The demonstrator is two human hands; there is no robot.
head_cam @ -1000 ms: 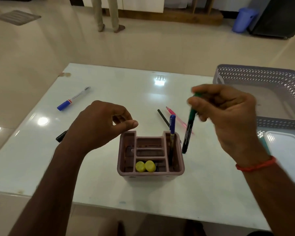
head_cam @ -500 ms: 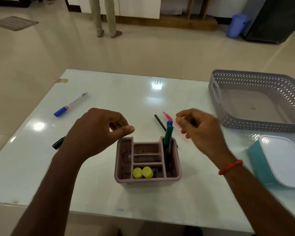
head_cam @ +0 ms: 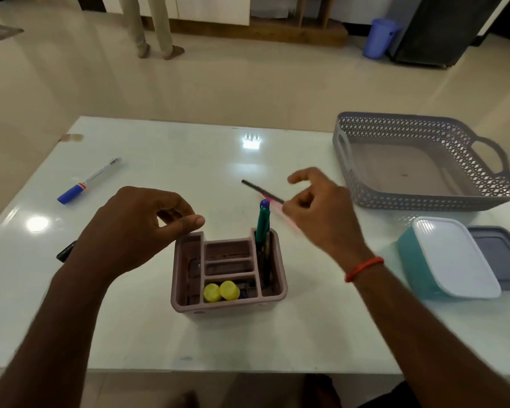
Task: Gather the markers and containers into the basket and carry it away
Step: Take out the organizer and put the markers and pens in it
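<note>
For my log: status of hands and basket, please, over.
Left hand empty, over pink organizer. Right hand at black pen, grip unclear. Green marker stands in organizer; basket empty. Path to basket looks clear.

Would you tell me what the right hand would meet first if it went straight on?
Most likely the thin black pen lying on the table just ahead of the right hand, with a pink pen beside it; depth is unclear, so its fingers may already touch.

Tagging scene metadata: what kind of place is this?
Likely a home room, not certain: white table on polished tile floor, blue bin and white cabinets along the far wall.
</note>
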